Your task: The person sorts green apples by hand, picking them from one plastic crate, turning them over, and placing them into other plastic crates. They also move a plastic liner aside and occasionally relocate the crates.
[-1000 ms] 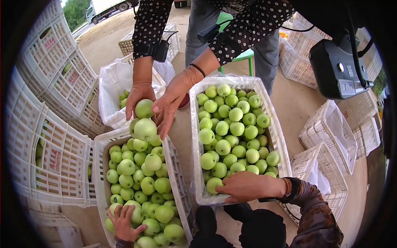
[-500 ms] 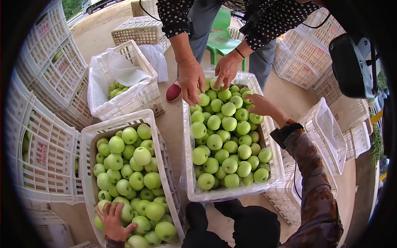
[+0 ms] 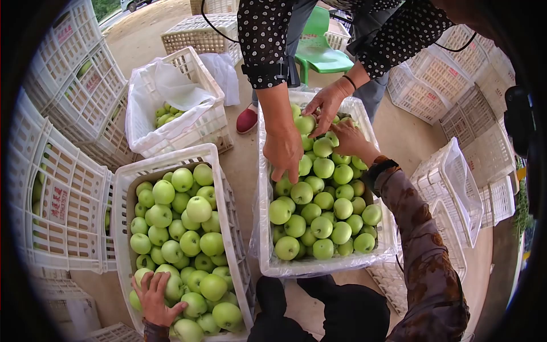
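Observation:
My left hand (image 3: 156, 299) rests with fingers spread on green apples (image 3: 189, 243) at the near left of a white crate (image 3: 219, 165). Over the far right part of a second, plastic-lined crate (image 3: 327, 265), my right hand (image 3: 352, 138) reaches in among the apples. Its fingers are bent down and partly hidden, so any hold is unclear. Beside it, one hand of another person (image 3: 329, 105) has its fingers at an apple. That person's other hand (image 3: 283, 153) points down over the apples at the crate's left side.
A lined crate (image 3: 213, 105) with a few apples stands at the back left. Stacked crates (image 3: 62, 199) line the left, and more crates (image 3: 447, 182) stand at the right. Behind the other person is a green chair (image 3: 322, 54). My legs are at the bottom.
My right hand has moved slightly left and deeper over the apples. The other person's left-side hand has come lower and nearer. My left hand has stayed on the apples. The view has shifted a little.

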Action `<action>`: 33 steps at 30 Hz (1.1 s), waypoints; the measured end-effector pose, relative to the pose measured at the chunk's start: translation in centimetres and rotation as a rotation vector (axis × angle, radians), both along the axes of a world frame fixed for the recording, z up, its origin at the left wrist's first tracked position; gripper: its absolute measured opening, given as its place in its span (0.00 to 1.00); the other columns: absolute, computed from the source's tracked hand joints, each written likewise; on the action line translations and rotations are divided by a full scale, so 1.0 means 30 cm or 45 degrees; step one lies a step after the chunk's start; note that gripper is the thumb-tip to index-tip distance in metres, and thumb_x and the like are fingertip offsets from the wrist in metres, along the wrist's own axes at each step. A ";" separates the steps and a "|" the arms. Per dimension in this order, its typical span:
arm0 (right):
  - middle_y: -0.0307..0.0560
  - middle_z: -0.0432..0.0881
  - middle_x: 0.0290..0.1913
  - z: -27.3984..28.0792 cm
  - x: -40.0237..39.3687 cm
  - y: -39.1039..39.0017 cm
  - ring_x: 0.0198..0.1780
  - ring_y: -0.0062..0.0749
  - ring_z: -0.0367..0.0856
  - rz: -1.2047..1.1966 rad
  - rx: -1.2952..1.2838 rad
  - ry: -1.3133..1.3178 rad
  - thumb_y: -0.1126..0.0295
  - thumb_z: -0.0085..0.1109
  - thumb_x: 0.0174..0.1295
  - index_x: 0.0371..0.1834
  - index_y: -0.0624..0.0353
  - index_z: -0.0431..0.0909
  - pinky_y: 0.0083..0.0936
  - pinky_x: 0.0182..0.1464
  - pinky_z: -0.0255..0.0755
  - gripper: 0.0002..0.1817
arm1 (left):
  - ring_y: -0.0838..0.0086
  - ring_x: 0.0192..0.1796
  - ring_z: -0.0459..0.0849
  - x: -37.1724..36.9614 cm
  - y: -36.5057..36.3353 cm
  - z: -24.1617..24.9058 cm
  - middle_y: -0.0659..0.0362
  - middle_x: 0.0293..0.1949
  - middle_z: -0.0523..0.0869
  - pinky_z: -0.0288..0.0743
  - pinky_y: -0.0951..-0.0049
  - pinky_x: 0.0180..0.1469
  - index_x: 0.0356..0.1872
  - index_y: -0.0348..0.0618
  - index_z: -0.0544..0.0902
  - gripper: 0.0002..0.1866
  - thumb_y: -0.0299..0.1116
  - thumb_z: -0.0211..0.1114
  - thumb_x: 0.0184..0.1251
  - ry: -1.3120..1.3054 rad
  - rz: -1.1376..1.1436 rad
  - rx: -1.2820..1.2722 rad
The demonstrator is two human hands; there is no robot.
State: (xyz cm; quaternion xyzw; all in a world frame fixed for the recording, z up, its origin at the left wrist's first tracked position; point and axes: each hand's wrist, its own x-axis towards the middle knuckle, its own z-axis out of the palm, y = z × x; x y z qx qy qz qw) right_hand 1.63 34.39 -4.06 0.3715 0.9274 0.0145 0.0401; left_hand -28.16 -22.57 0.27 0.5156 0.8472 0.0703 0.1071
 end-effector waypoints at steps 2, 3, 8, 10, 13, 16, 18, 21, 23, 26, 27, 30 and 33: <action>0.52 0.72 0.53 -0.013 -0.006 -0.017 0.59 0.51 0.67 0.018 -0.006 -0.014 0.63 0.66 0.39 0.65 0.48 0.66 0.44 0.56 0.70 0.42 | 0.53 0.63 0.66 0.001 0.003 0.002 0.56 0.54 0.77 0.36 0.30 0.70 0.56 0.45 0.76 0.45 0.71 0.63 0.44 -0.009 0.000 0.011; 0.51 0.72 0.52 -0.031 0.000 -0.014 0.59 0.50 0.67 0.038 0.051 0.009 0.63 0.66 0.38 0.65 0.48 0.66 0.43 0.56 0.70 0.42 | 0.53 0.63 0.66 0.002 0.001 0.004 0.56 0.54 0.77 0.36 0.30 0.70 0.56 0.45 0.76 0.45 0.71 0.63 0.44 -0.016 -0.005 0.020; 0.54 0.72 0.53 0.007 0.030 0.025 0.59 0.54 0.67 0.108 -0.005 0.060 0.65 0.67 0.41 0.66 0.51 0.64 0.46 0.58 0.69 0.42 | 0.54 0.63 0.67 -0.004 -0.001 -0.003 0.56 0.54 0.78 0.37 0.30 0.69 0.57 0.46 0.77 0.45 0.71 0.64 0.43 0.031 -0.027 0.023; 0.56 0.72 0.56 0.023 0.038 0.001 0.62 0.58 0.66 0.038 -0.052 0.061 0.66 0.67 0.44 0.65 0.54 0.65 0.49 0.60 0.68 0.40 | 0.55 0.62 0.68 -0.007 0.000 -0.003 0.57 0.55 0.78 0.38 0.30 0.69 0.57 0.47 0.77 0.43 0.69 0.65 0.44 0.051 -0.037 0.025; 0.53 0.69 0.59 0.073 0.051 -0.106 0.64 0.54 0.63 0.140 0.045 0.082 0.69 0.69 0.45 0.63 0.55 0.67 0.48 0.58 0.69 0.37 | 0.61 0.65 0.68 -0.013 -0.013 -0.005 0.59 0.57 0.77 0.41 0.34 0.71 0.62 0.48 0.72 0.37 0.56 0.69 0.52 0.090 -0.004 0.020; 0.53 0.76 0.51 0.190 0.021 -0.271 0.56 0.50 0.72 0.290 -0.173 0.248 0.73 0.68 0.48 0.55 0.58 0.72 0.41 0.56 0.69 0.27 | 0.64 0.66 0.68 -0.021 -0.038 -0.028 0.59 0.57 0.76 0.43 0.38 0.72 0.61 0.48 0.72 0.33 0.50 0.69 0.56 0.075 0.037 0.059; 0.53 0.78 0.49 0.328 -0.069 -0.457 0.52 0.49 0.75 0.283 -0.509 0.255 0.72 0.67 0.51 0.53 0.59 0.74 0.38 0.56 0.70 0.24 | 0.63 0.66 0.68 -0.025 -0.045 -0.011 0.59 0.57 0.77 0.43 0.38 0.72 0.61 0.47 0.72 0.33 0.50 0.68 0.57 0.059 0.044 0.066; 0.53 0.78 0.50 0.440 -0.208 -0.632 0.53 0.49 0.75 0.750 -0.733 0.099 0.68 0.67 0.54 0.53 0.60 0.74 0.38 0.57 0.70 0.23 | 0.62 0.64 0.70 -0.056 -0.035 0.024 0.57 0.56 0.77 0.49 0.43 0.71 0.60 0.47 0.73 0.31 0.49 0.68 0.58 -0.014 0.008 0.078; 0.54 0.76 0.52 0.459 -0.331 -0.721 0.55 0.50 0.74 0.924 -0.737 0.065 0.67 0.66 0.54 0.54 0.61 0.73 0.39 0.58 0.69 0.24 | 0.60 0.62 0.72 -0.100 -0.014 0.044 0.54 0.54 0.78 0.56 0.51 0.69 0.58 0.46 0.75 0.28 0.48 0.68 0.59 -0.100 -0.056 0.073; 0.57 0.74 0.54 0.354 -0.509 -0.779 0.58 0.53 0.72 1.053 -0.601 0.244 0.69 0.65 0.53 0.57 0.61 0.70 0.39 0.60 0.69 0.27 | 0.56 0.55 0.77 -0.172 0.072 0.061 0.51 0.52 0.80 0.68 0.58 0.60 0.56 0.44 0.75 0.27 0.48 0.67 0.61 -0.118 -0.076 0.034; 0.58 0.74 0.53 0.310 -0.574 -0.791 0.58 0.54 0.71 1.057 -0.549 0.314 0.69 0.65 0.52 0.58 0.61 0.69 0.38 0.60 0.69 0.29 | 0.54 0.53 0.78 -0.196 0.111 0.064 0.49 0.51 0.80 0.71 0.58 0.57 0.57 0.44 0.74 0.27 0.46 0.67 0.61 -0.225 -0.045 -0.014; 0.59 0.74 0.52 0.178 -0.737 -0.806 0.56 0.54 0.72 1.046 -0.436 0.311 0.69 0.66 0.48 0.60 0.61 0.68 0.39 0.59 0.69 0.32 | 0.54 0.50 0.80 -0.230 0.211 0.019 0.49 0.48 0.81 0.74 0.57 0.52 0.56 0.43 0.74 0.28 0.50 0.66 0.61 -0.238 -0.086 -0.034; 0.59 0.76 0.50 0.115 -0.810 -0.821 0.54 0.54 0.73 0.991 -0.485 0.050 0.68 0.68 0.45 0.59 0.62 0.68 0.40 0.57 0.70 0.34 | 0.54 0.47 0.82 -0.207 0.285 0.009 0.50 0.46 0.80 0.77 0.56 0.49 0.56 0.43 0.75 0.31 0.54 0.67 0.57 -0.288 -0.093 -0.268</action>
